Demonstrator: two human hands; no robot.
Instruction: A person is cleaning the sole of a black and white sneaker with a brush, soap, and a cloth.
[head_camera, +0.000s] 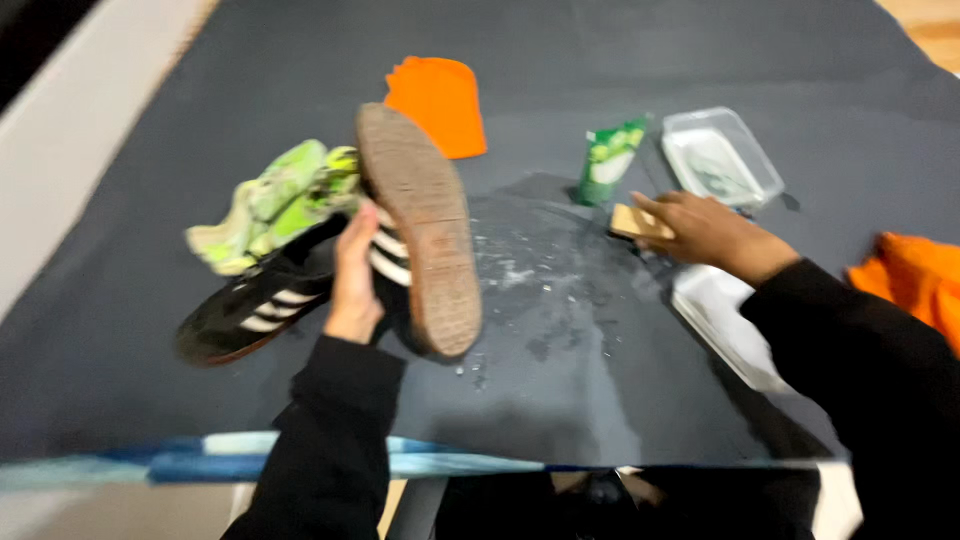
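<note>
My left hand (354, 275) grips a black shoe with white stripes (415, 225), tilted on its side so its worn brown sole faces me. A second matching black shoe (250, 310) lies on the dark mat to the left. My right hand (700, 232) is closed on a small wooden brush (637, 221) held low over the wet mat, to the right of the held shoe.
A yellow-green shoe (275, 205) lies behind the black ones. An orange cloth (440, 105) sits at the back, a green pouch (608, 160) beside a clear plastic tray (720, 155). A white tray (720, 320) and another orange cloth (915, 280) lie right. Foam flecks (520, 270) dot the mat.
</note>
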